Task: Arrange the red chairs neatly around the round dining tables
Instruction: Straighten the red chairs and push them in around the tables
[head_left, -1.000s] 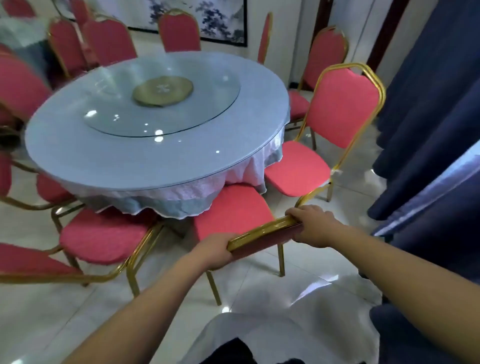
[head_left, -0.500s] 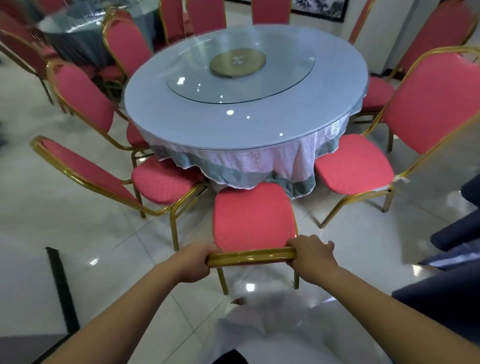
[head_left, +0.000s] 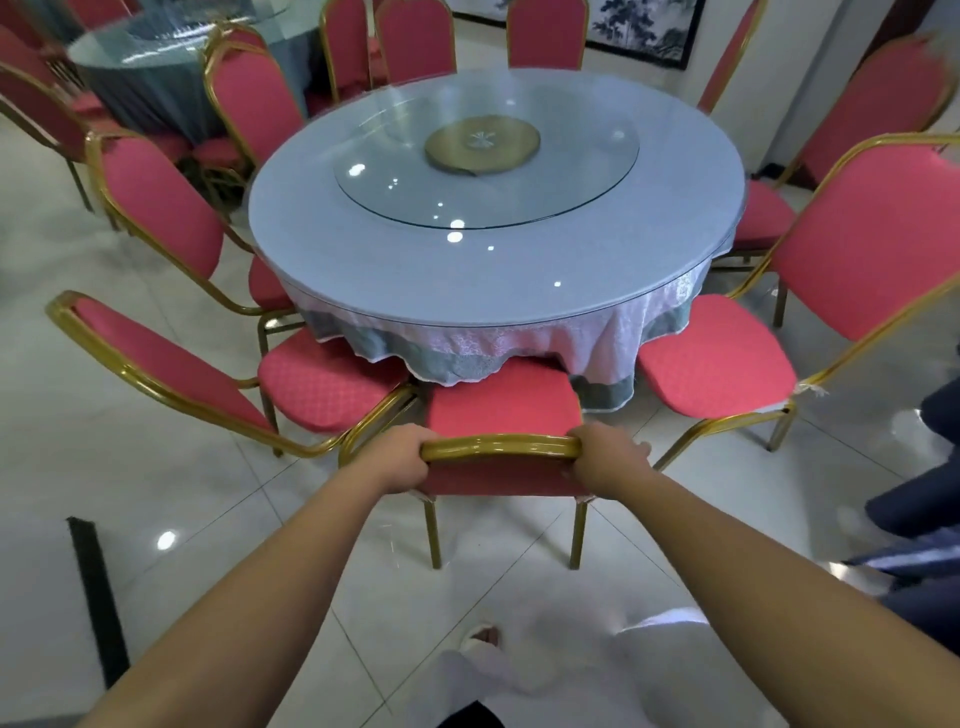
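The red chair (head_left: 501, 402) is standing at the centre of the frame, just below the round table (head_left: 493, 275). The front of its seat is sitting under the hanging edge of the tablecloth (head_left: 519, 343), and its gold top rail is facing the camera. The left hand (head_left: 397, 460) is gripping the left end of that rail with fingers curled over it. The right hand (head_left: 605, 460) is gripping the right end the same way, and both arms are reaching up from the bottom of the frame. A second chair (head_left: 322, 382) is sitting just beside it on the left, and a third chair (head_left: 717, 358) is standing to the right with a gap between. On the tabletop a glass turntable (head_left: 571, 192) is lying with a gold disc (head_left: 482, 144) at its middle. More red chairs (head_left: 543, 31) are ringing the far side, and another table (head_left: 150, 78) is showing in the upper left corner.
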